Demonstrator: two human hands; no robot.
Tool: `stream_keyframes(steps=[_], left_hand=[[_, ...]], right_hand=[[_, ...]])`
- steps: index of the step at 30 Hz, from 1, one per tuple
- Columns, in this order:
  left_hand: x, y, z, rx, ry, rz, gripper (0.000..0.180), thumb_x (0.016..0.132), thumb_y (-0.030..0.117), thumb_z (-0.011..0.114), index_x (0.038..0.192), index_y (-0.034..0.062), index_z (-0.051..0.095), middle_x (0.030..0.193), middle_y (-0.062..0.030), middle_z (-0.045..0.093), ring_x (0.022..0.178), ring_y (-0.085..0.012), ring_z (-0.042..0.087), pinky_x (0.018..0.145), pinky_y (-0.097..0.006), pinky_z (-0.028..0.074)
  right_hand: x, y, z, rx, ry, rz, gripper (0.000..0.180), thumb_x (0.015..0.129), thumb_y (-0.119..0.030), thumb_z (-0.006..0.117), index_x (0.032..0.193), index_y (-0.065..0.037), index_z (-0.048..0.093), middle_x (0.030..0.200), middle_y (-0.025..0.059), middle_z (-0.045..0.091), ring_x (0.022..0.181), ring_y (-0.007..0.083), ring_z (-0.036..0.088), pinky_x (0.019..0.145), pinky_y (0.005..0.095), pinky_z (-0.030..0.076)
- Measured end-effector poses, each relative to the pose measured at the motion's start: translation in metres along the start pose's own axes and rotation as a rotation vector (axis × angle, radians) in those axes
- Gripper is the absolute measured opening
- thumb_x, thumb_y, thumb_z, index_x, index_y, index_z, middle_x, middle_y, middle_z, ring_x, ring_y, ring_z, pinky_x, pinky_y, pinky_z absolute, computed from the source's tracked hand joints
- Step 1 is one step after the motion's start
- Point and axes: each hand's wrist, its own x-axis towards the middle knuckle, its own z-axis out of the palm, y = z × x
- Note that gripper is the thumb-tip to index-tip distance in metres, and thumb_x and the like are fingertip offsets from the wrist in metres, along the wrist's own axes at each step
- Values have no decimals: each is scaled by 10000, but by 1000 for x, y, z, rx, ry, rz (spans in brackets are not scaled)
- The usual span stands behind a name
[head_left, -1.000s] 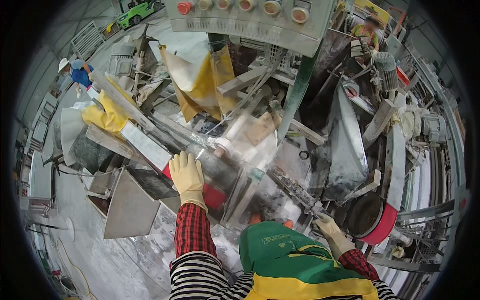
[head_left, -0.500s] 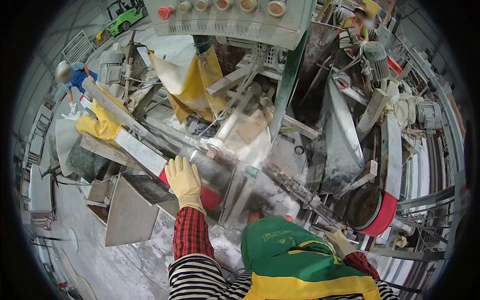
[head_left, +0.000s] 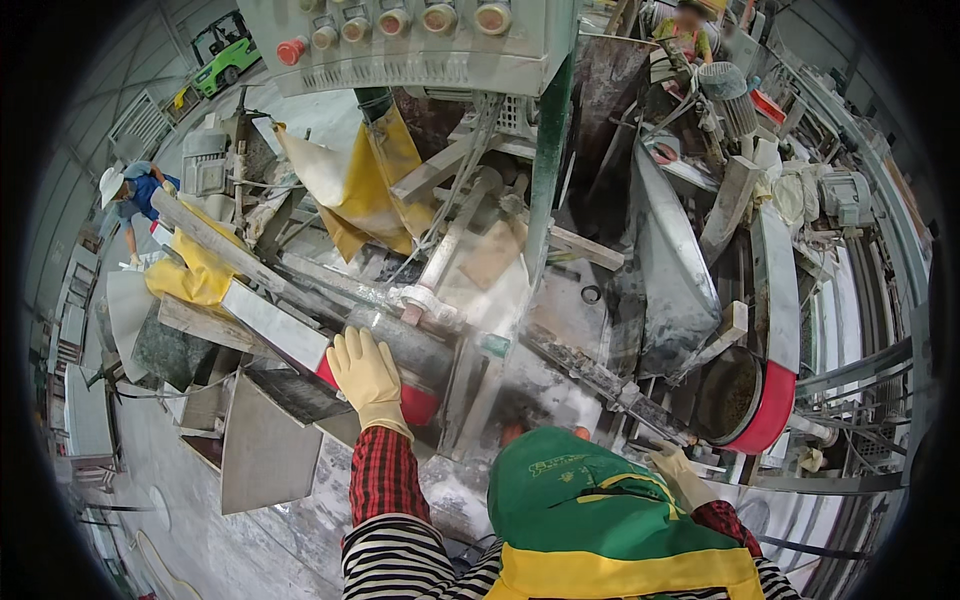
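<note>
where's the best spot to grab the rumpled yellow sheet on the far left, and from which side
Probably the bunched folds on the lower-left side of the yellow sheet, with the hands coming from above and the left: there it bulges in loose folds, while a long bar lies across its upper-right part and may pin it.

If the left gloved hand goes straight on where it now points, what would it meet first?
Most likely the long grey beam slanting just ahead of the left hand. Depth is unclear in this single view, so the hand might pass above it instead.
</note>
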Motion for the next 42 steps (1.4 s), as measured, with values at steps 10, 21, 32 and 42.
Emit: stream_keyframes(steps=[10, 21, 32, 42], left_hand=[[-6, 5, -1, -5, -60, -22, 367, 855, 246, 599, 1130, 4, 582, 1229, -171, 555, 1162, -375, 480, 1029, -508, 340], [-11, 14, 0, 0, -38, -22, 382, 826, 229, 619, 1129, 0, 577, 1245, -165, 547, 1171, -375, 468, 1048, -499, 324], [-19, 20, 4, 18, -55, -17, 431, 841, 242, 599, 1185, -14, 553, 1271, -169, 543, 1188, -380, 465, 1050, -505, 322], [-23, 30, 1, 17, -94, -40, 460, 836, 244, 615, 1219, -2, 547, 1293, -171, 545, 1213, -375, 464, 1062, -509, 317]], right_hand=[[15, 18, -5, -21, -33, 68, 541, 871, -189, 569, 1390, -55, 501, 1015, 122, 693, 783, 170, 655, 683, 294, 559], [-6, -7, 3, -54, -56, 53, 552, 859, -157, 562, 1395, -44, 490, 987, 83, 696, 741, 109, 612, 643, 229, 506], [-2, 6, 0, -142, -78, 11, 509, 903, -222, 526, 1392, -84, 506, 1022, 132, 702, 874, 199, 680, 747, 299, 558], [3, 13, -1, -197, -67, 18, 535, 870, -225, 549, 1391, -104, 515, 1024, 141, 711, 866, 192, 690, 767, 293, 556]])
